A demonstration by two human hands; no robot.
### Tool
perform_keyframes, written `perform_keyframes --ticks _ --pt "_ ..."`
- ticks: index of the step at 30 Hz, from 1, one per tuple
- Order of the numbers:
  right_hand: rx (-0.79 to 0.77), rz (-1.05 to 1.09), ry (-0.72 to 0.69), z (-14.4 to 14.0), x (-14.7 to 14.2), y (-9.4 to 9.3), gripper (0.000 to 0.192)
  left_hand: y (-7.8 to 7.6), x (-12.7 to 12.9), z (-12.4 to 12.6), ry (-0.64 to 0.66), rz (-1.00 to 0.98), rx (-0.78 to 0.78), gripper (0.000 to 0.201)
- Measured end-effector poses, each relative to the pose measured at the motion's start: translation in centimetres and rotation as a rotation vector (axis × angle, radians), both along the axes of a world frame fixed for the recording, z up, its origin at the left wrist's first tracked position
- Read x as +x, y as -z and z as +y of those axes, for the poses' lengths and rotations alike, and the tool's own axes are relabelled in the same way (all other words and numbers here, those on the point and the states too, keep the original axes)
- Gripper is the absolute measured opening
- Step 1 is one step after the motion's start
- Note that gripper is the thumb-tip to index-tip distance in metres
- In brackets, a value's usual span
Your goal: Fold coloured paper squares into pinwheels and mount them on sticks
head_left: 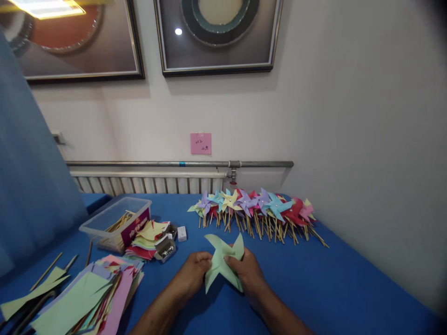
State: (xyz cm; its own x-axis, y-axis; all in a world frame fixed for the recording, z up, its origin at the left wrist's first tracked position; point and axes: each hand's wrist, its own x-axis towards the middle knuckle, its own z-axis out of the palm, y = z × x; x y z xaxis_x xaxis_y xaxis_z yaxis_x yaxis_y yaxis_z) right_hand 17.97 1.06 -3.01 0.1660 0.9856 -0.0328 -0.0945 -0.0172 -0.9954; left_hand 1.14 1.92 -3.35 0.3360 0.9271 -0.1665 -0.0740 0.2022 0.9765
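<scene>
A pale green paper pinwheel (219, 261) is held between my two hands, its folded blades facing up toward me. My left hand (196, 274) pinches its left edge between thumb and fingers. On the opposite side my right hand (248, 272) grips it, the thumb pressed near the pin at the centre and the fingers hidden behind the paper. Whether a stick is attached behind it cannot be seen. Beyond my hands lies a long pile of finished pinwheels (246, 202) on wooden sticks, in several colours.
At the left stands a clear plastic box (115, 221) with wooden sticks inside. Beside it are coloured paper pieces (148, 237) and a small open box of metal pins (165, 249). A stack of paper sheets (77, 302) lies at the front left of the blue-covered table (335, 288).
</scene>
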Motion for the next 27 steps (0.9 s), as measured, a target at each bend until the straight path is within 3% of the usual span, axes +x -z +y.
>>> perform_keyframes --ticks 18,23,27 --pt "0.032 -0.003 0.04 -0.1 0.1 -0.7 0.042 -0.3 0.4 -0.3 -0.02 -0.072 -0.023 0.022" --pt "0.034 -0.016 0.036 -0.2 0.2 -0.9 0.044 0.3 0.0 0.2 -0.026 -0.013 -0.01 0.019" --pt "0.03 0.034 0.013 -0.3 0.1 -0.9 0.045 -0.2 0.0 -0.2 -0.002 0.059 0.021 0.02"
